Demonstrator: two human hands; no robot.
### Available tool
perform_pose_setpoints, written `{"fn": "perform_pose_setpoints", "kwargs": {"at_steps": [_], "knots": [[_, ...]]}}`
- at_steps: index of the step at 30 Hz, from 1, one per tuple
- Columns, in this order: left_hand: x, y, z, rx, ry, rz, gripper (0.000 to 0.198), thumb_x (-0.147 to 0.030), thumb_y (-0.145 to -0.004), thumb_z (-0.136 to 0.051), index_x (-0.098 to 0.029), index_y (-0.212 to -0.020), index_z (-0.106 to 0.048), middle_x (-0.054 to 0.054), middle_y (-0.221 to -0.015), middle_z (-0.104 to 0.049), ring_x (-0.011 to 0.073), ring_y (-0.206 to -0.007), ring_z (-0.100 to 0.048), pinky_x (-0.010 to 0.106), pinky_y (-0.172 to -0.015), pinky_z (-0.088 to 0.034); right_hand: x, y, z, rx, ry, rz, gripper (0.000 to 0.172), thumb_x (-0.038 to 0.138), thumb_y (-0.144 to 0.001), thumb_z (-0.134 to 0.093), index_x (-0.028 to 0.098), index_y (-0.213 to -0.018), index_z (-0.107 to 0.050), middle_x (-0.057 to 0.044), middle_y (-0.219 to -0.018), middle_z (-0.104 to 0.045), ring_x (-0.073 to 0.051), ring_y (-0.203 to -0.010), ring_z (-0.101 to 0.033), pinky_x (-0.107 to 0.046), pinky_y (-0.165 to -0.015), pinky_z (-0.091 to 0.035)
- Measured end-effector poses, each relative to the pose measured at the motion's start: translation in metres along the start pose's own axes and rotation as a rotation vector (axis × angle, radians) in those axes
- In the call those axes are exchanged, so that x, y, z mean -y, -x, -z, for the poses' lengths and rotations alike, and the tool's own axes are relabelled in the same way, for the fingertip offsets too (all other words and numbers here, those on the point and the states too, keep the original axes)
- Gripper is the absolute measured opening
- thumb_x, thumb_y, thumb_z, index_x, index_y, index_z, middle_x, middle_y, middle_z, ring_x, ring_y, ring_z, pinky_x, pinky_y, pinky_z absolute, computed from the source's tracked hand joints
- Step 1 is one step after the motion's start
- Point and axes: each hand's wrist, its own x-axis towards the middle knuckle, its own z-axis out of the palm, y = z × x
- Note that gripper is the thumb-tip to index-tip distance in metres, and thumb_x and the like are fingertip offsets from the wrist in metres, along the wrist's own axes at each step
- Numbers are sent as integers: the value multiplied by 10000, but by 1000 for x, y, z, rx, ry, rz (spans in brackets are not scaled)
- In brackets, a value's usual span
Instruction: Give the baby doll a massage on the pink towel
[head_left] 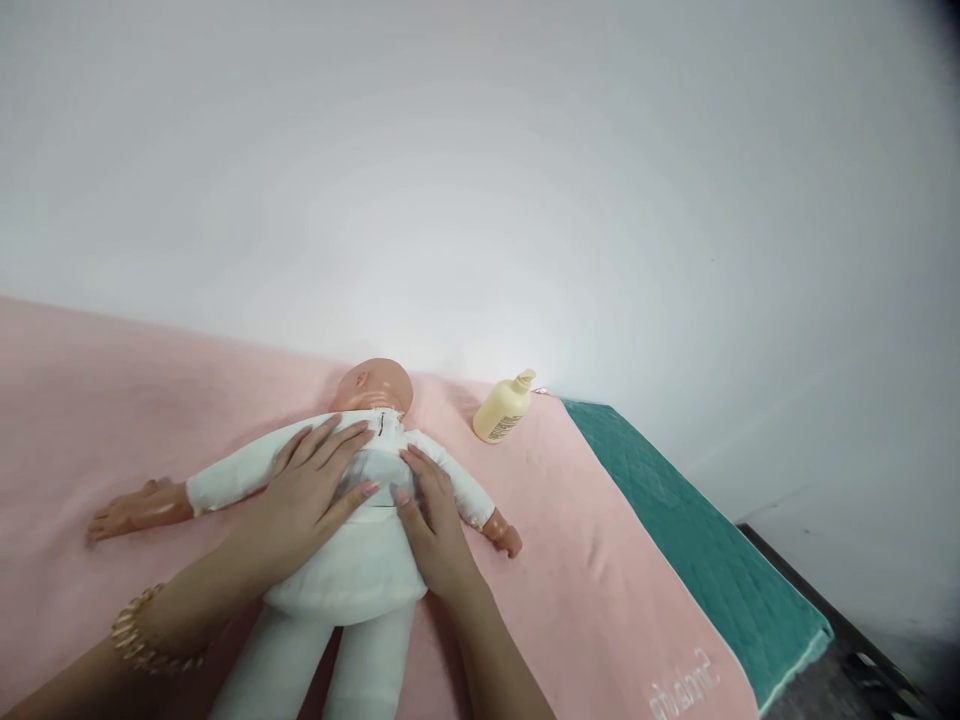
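- Facing a doll (352, 560), stretched out on a pink cloth (592, 540) with arms spread wide and head at the far end.
- Resting the left grip (307, 500) palm-down on the left part of the doll's chest, with released, slightly spread fingers and with a thumb reaching onto the grey band (381, 470) there.
- Laying the right grip (439, 525) against the right side of the doll's chest, with lightly bent fingers, clenching nothing.
- Wearing a beaded bracelet (135, 640) on the left wrist, left of the doll's legs.
- Showing a dark slit (382, 425) in white fabric just below the doll's neck.
- Seeing a pale yellow pump bottle (500, 413) standing on the cloth, right of the doll's head and beyond the right-hand arm.
- Displaying white lettering (686, 685) on the cloth, well right of the doll's legs.
- Glimpsing a teal mat (675, 530) farther right of the doll.
- Viewing a pale wall (480, 180) behind the doll's head.
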Motion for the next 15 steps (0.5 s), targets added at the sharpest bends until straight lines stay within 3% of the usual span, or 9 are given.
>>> {"fn": "perform_pose_setpoints", "kwargs": {"at_steps": [8,15], "knots": [[-6,-4,10,-49,143,50,492,-537,-1037,-325,-244,-1362,-549,66,-1412,-570,294,-1411,-363,524,-1160,-281,-1,0,-3,-190,-79,62,294,378,-991,-489,242,-1201,-643,-97,-1328,-600,-221,-1295,-524,-449,-1137,-411],[-12,-6,20,-83,304,51,403,-482,-1037,-371,-234,-1151,-668,60,-1308,-623,279,-1333,-437,504,-1130,-345,4,0,-3,-333,-150,90,301,399,-1002,-452,227,-960,-695,-89,-1094,-661,-224,-1103,-611,-410,-980,-487]]}}
